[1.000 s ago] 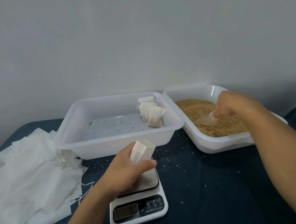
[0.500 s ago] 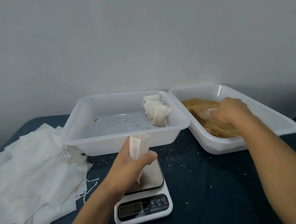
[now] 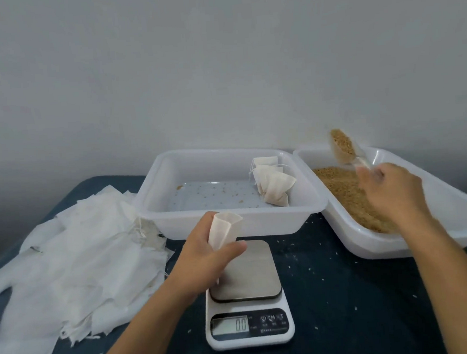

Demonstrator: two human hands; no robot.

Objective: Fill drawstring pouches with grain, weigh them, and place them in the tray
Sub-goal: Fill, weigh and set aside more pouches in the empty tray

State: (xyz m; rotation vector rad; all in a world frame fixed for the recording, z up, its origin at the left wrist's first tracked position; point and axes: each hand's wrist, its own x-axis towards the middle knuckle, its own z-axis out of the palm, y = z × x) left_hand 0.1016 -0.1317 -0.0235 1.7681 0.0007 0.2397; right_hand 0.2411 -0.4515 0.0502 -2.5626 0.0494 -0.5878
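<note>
My left hand (image 3: pixel 204 255) grips an empty cream pouch (image 3: pixel 223 230), mouth held open and upward, just above the left edge of the scale (image 3: pixel 246 294), whose display reads 0.0. My right hand (image 3: pixel 391 190) holds a clear plastic scoop (image 3: pixel 343 148) by its handle, raised above the grain bin (image 3: pixel 432 190) and heaped with brown grain. The grain (image 3: pixel 347 193) fills the bin's left part. The white tray (image 3: pixel 230 224) behind the scale holds three filled pouches (image 3: pixel 271 185) in its right corner.
A heap of flat white empty pouches (image 3: pixel 75 268) covers the table's left side. Loose grains are scattered on the dark blue tabletop (image 3: pixel 345 293) and the tray floor. A plain grey wall stands right behind both containers.
My right hand has lifted the scoop out of the grain, now full and raised above the bin. My left hand keeps the open pouch over the scale.
</note>
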